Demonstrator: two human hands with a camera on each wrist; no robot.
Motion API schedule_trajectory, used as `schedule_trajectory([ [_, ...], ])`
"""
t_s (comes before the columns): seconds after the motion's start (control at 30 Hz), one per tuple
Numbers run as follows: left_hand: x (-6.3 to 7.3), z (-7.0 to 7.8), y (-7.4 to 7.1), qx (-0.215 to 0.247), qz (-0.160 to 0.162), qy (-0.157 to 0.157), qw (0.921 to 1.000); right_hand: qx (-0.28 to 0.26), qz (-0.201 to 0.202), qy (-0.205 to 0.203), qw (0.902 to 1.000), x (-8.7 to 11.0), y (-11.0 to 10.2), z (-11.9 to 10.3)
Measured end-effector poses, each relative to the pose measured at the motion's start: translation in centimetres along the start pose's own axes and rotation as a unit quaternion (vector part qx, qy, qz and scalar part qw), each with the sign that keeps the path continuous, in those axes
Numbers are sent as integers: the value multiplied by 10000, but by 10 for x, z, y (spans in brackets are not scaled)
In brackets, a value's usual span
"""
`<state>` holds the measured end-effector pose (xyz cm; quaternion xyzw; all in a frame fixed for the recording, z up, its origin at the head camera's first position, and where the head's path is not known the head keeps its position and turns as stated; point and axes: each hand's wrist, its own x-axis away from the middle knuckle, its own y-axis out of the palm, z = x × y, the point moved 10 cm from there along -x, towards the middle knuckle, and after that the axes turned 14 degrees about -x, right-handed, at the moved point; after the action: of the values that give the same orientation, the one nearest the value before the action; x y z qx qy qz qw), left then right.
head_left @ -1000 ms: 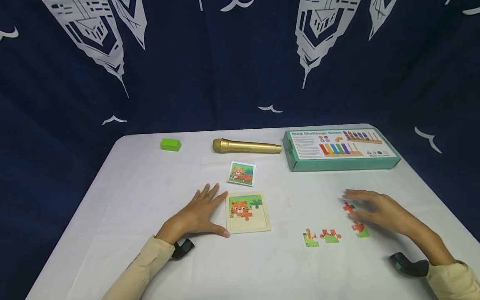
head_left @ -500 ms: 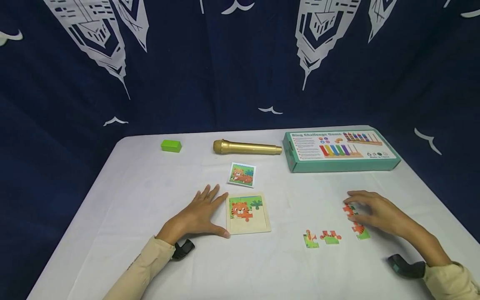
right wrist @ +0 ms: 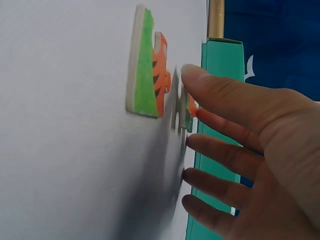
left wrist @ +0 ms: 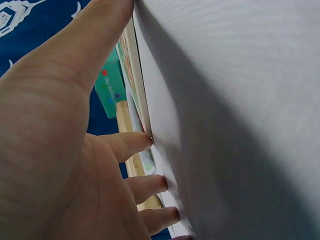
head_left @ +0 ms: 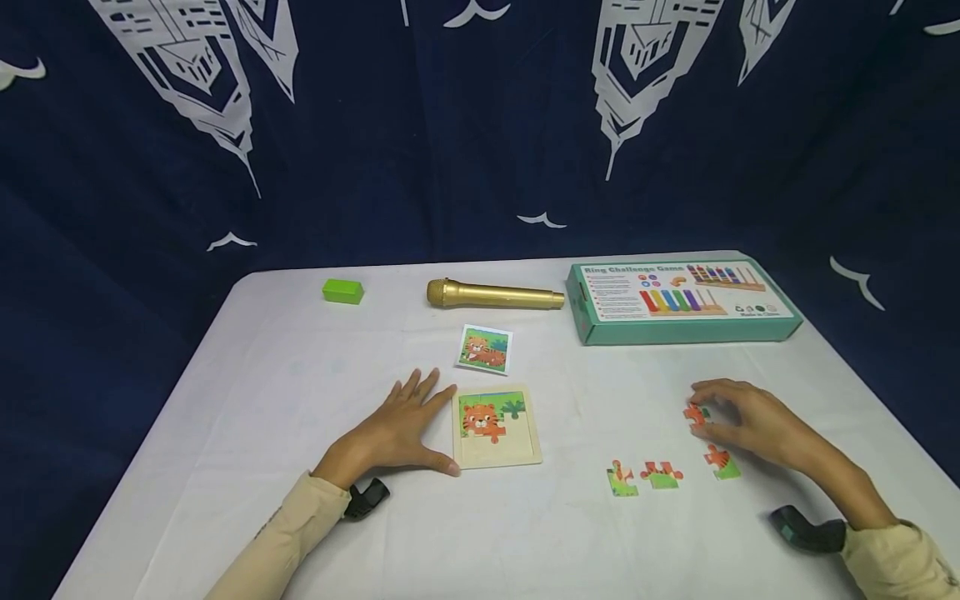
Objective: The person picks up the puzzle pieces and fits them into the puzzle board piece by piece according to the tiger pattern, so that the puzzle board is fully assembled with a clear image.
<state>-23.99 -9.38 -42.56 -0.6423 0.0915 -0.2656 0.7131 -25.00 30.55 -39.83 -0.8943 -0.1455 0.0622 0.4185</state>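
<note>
My left hand lies spread on the cloth, with thumb and index fingertip against the left edge of a wooden puzzle board. Tiger-face and green pieces fill the upper part of the board. At the right, my right hand pinches an orange puzzle piece between thumb and index finger; the right wrist view shows the piece partly hidden behind the thumb. Just below that hand lies an orange-and-green puzzle piece. Two more, a corner piece and an edge piece, lie to its left.
A tiger picture card lies behind the board. Along the back of the white-covered table are a green block, a gold microphone and a teal game box. Dark blue printed cloth hangs behind.
My right hand has closed its thumb and index finger on the orange piece and shifted it slightly left and away from the piece below. The left hand and board have stayed put.
</note>
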Motion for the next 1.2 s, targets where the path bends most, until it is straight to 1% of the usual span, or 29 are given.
schedule_trajectory([
  [0.1,0,0,1,1,1,4,10000,-34,121,47,9999,-1,-2,-2],
  [0.37,0,-1,2,-5,12,40,10000,-103,361,-135,9992,-2,-5,-10],
  [0.47,0,0,1,2,11,40,10000,-136,463,-278,9984,-2,-5,-15],
  [0.6,0,0,0,-19,7,42,10000,-45,668,-544,9963,-3,-5,-22],
  [0.7,0,0,-1,-32,-2,40,10000,-38,729,-696,9949,-4,-3,-25],
  [0.93,0,0,0,8,-6,29,10000,-146,754,-777,9940,-7,5,-34],
  [1.1,0,0,0,33,-9,31,10000,-150,725,-1066,9915,-9,10,-43],
  [1.2,0,0,0,34,-16,27,10000,-124,697,-1150,9908,-11,14,-47],
])
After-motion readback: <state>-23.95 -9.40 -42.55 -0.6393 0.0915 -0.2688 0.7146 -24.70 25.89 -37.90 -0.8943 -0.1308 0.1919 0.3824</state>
